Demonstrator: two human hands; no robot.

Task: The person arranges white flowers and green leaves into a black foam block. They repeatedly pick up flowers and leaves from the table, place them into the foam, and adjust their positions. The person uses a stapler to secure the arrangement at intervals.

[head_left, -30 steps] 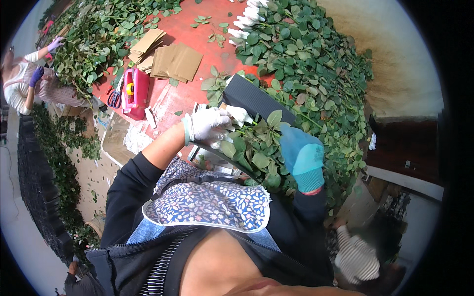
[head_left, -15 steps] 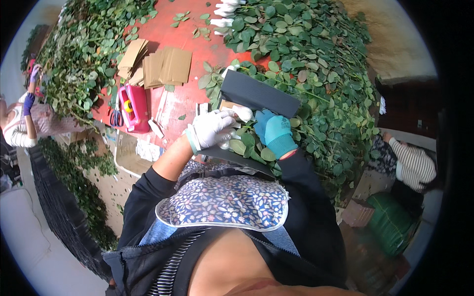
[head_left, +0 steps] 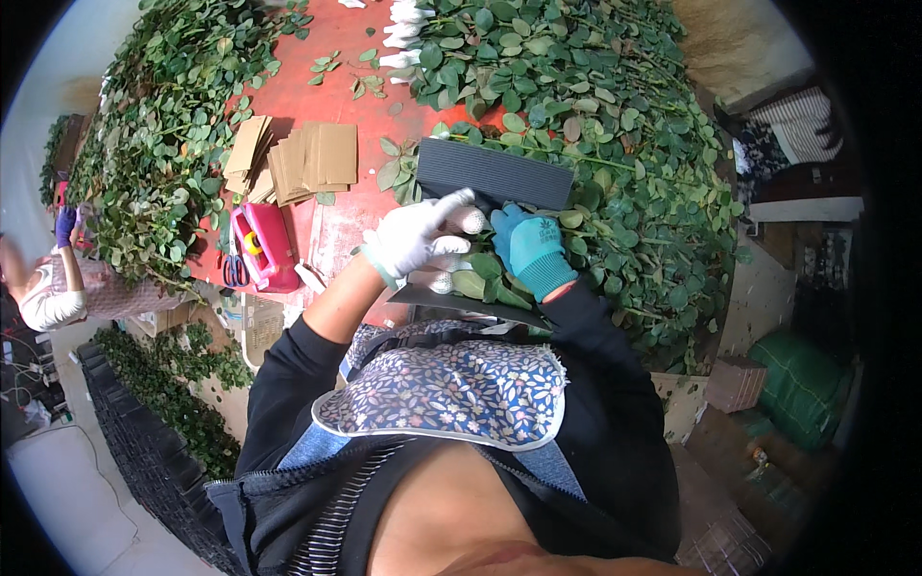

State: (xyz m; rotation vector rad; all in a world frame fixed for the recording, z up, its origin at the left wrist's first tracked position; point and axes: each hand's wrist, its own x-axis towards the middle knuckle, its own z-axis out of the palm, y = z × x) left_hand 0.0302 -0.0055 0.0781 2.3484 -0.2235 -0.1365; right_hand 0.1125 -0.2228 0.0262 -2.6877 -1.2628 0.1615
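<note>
My left hand [head_left: 408, 238], in a white glove, is over the near edge of a black ridged sheet [head_left: 495, 175]. Its fingers are apart, with the index finger stretched toward the sheet. White rounded tips, which look like wrapped flower buds, show beside the fingers; glove and wrapping are hard to tell apart. In a teal glove, my right hand [head_left: 534, 248] has its fingers bent together at the sheet's lower edge, over leafy stems; whatever is in them is hidden. Green leaves [head_left: 485, 278] lie between my hands, above a second black edge [head_left: 461, 305] close to my apron.
A heap of leafy stems [head_left: 634, 182] covers the right side of the red table [head_left: 384, 115]; another heap [head_left: 158, 144] lies left. Brown cardboard pieces [head_left: 317, 158], a pink tape dispenser [head_left: 267, 248] and scissors [head_left: 234, 269] sit left of my hands. A co-worker [head_left: 67, 278] stands far left.
The whole view has shifted and turned a little. My left index finger has straightened toward the black sheet, and the sheet lies more level. My right hand stays at its lower edge.
</note>
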